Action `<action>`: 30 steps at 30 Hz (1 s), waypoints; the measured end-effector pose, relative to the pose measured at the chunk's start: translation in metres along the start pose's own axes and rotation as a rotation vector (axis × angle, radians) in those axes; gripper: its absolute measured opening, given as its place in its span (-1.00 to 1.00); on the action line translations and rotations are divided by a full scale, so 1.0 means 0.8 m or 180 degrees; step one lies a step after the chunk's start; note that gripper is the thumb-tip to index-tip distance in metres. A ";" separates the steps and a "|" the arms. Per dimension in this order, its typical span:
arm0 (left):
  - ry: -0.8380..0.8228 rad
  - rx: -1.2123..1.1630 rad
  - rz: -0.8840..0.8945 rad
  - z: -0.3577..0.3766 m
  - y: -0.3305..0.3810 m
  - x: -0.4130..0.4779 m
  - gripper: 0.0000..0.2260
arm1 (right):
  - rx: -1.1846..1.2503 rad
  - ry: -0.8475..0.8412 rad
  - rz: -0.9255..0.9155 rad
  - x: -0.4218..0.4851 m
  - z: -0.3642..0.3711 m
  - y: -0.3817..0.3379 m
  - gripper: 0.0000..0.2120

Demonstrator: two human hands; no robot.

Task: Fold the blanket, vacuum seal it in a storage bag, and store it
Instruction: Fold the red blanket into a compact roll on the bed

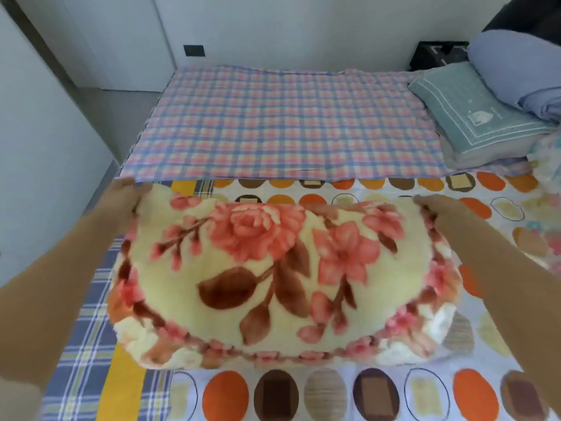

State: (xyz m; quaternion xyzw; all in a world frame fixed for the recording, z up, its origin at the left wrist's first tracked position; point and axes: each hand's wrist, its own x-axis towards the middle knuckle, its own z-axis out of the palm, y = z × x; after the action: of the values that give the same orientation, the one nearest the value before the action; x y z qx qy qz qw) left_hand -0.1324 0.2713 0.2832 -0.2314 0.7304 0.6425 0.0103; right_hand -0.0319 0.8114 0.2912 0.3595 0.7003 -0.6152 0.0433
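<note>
Head view: the blanket [282,278], a thick cream fleece with pink flowers and brown leaves, lies as a folded bundle on the bed [394,399], low of centre in the frame. Its near edge at 6 o'clock shows stacked layers, so several folds look done. The top layer arches up toward 12 o'clock, where both hands hold it.

The left hand [127,197] sits at about 10 o'clock of the bundle, fingers closed on the blanket's far left corner. The right hand [440,208] is at about 2 o'clock, fingers curled over the far right corner; motion blur hides how tight that grip is, though it does appear to hold the cloth. Both forearms reach in from the lower corners of the frame.

Beyond the bundle, toward 12 o'clock, a checked sheet [288,123] covers the far half of the bed. At 2 o'clock a green pillow [473,107] rests on the mattress, with a rolled blue quilt [516,74] just behind it.

As a judgement, the task is early: folding is under way, with the top layer probably being laid over or squared. No storage bag or vacuum shows anywhere here, so bagging, sealing and storing are all left to do.
</note>
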 end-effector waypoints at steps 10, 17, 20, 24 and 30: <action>-0.1441 0.4387 0.3810 0.161 -0.114 -0.072 -0.33 | -0.4207 0.0312 -0.3611 -0.020 0.146 0.094 -0.43; -0.0637 0.4563 0.2539 0.270 -0.073 0.064 -0.43 | -0.4510 0.0436 -0.2343 0.135 0.195 0.009 -0.44; -0.0887 0.4502 0.2536 0.266 -0.098 0.068 -0.45 | -0.4700 0.0196 -0.2453 0.150 0.207 0.029 -0.42; -0.0743 0.4450 0.2335 0.236 -0.119 0.118 -0.43 | -0.4824 0.0049 -0.2066 0.188 0.207 0.045 -0.34; -0.0301 0.4574 0.2029 0.255 -0.124 0.187 -0.44 | -0.4737 0.0400 -0.2035 0.252 0.229 0.041 -0.37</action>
State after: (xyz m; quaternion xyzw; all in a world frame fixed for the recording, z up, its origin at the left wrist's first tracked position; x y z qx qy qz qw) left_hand -0.2888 0.4081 0.1081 0.0802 0.9968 -0.0060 0.0036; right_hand -0.2321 0.7381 0.1191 0.0531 0.9959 0.0503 0.0538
